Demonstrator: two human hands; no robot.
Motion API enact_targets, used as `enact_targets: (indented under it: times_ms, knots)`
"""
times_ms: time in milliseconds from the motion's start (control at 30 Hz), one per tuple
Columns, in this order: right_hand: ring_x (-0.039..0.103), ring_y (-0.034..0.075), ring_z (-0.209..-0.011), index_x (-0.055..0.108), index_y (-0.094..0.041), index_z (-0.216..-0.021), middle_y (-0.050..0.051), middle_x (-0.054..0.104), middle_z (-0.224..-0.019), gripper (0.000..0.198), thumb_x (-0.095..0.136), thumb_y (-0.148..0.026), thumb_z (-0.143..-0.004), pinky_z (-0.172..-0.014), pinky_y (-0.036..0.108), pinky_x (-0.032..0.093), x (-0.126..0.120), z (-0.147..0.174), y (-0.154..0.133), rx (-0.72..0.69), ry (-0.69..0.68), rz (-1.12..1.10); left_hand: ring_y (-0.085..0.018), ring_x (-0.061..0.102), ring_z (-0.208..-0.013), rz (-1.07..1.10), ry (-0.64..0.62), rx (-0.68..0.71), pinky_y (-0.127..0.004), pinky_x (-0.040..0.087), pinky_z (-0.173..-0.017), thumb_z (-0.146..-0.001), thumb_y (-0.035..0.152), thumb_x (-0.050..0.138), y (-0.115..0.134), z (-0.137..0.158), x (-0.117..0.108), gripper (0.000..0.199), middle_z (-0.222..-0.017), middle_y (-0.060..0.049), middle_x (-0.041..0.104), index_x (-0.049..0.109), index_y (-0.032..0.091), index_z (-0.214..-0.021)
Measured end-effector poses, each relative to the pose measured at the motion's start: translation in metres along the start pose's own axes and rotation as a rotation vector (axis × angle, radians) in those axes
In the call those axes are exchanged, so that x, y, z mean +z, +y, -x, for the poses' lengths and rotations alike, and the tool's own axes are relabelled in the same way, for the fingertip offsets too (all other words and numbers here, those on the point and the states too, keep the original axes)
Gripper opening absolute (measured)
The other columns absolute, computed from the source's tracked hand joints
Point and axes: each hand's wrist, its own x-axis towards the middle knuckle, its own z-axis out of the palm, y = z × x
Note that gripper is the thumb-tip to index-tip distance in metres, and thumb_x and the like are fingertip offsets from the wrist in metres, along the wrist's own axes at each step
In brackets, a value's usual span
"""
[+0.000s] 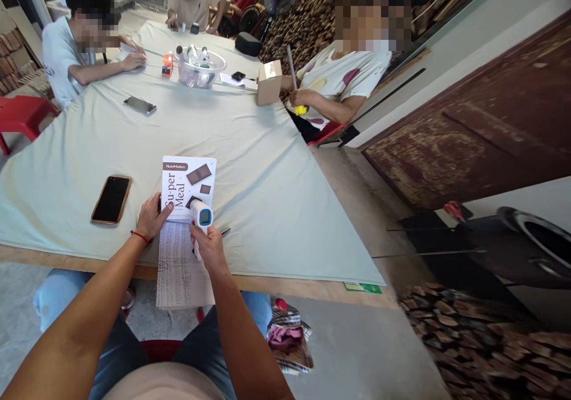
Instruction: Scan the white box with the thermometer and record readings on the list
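Observation:
My left hand (152, 216) grips the lower left side of a white box (206, 171) printed "NutriMotion Su-per Meal", thumb on its front. In my right hand (209, 248) is a white and blue infrared thermometer (204, 214), its small screen facing me and its head in front of the box's lower right corner. Whether it touches the box I cannot tell. Under both hands lies a sheet of paper (181, 269) with rows of small marks, hanging over the table's edge. A pen (225, 232) shows partly beside my right hand. To the left lies a black phone (111, 199) in a brown case.
The cloth-covered table (267, 210) stretches forward. On it are a grey phone (140, 105), an orange tape roll (167, 65), a clear basin (196, 79) of bottles and a cardboard box (269, 85). Several people sit around; one at right holds a yellow tape measure (301, 110).

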Motion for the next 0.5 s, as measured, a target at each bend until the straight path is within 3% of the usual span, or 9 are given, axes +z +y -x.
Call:
enact_targets:
  times_ms: [500]
  knots:
    - [0.045,0.013,-0.057,0.061,-0.019,-0.076,-0.005,0.052,-0.056,0.029,0.063,-0.047,-0.07,-0.057,0.027,0.038,0.0019,0.0,0.0041,-0.065,0.014,0.07,-0.029,0.063,-0.097,-0.005,-0.002,-0.015,-0.045,0.047,-0.089,-0.094,0.055,0.044,-0.0022,0.0011,0.0012,0.045,-0.104,-0.011,0.07,0.057,0.019,-0.117]
